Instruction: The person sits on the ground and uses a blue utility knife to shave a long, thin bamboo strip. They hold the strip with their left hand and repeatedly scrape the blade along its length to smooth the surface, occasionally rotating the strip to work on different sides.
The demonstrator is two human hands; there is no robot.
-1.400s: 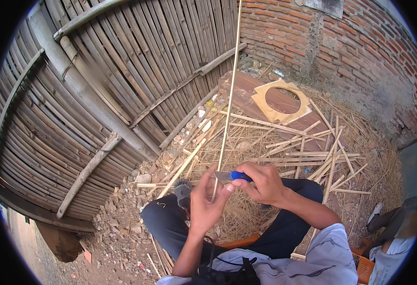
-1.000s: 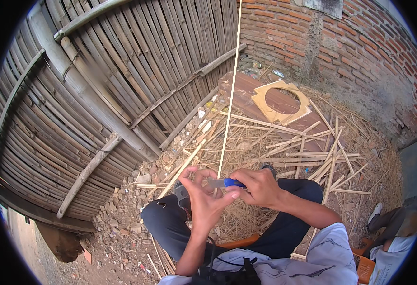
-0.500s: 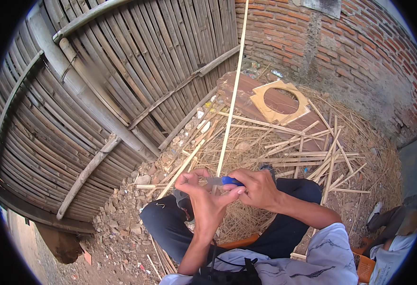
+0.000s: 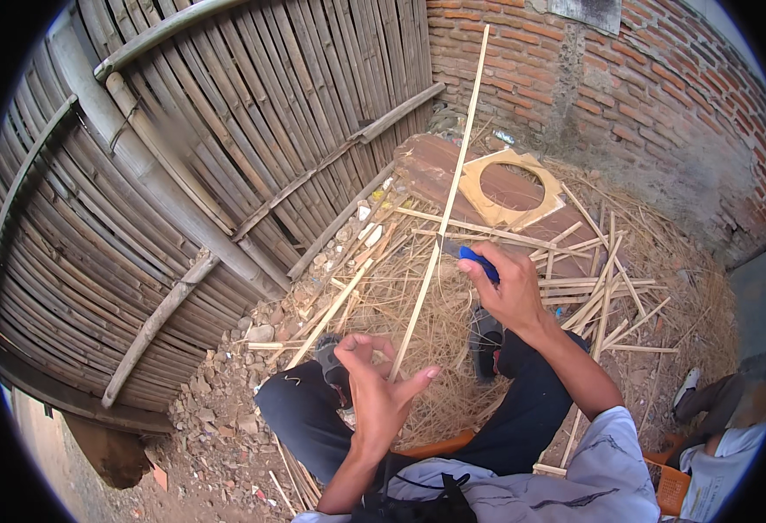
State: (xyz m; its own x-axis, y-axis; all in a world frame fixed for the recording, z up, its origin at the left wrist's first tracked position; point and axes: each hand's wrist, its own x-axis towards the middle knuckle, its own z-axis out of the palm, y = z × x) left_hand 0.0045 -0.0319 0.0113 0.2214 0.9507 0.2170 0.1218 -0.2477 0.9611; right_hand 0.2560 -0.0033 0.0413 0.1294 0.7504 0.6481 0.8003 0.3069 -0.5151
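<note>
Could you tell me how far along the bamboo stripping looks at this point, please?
Already done: many cut slats and a bed of shavings lie on the ground. In hand: the right hand sets a blue-handled knife against a long bamboo strip, whose lower end rests by the open left hand. Left: most of that strip's length rises beyond the blade; whether it is shaved is unclear.

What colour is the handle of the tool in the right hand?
Blue: the knife handle sticks out of the right hand, seen in the head view.
</note>
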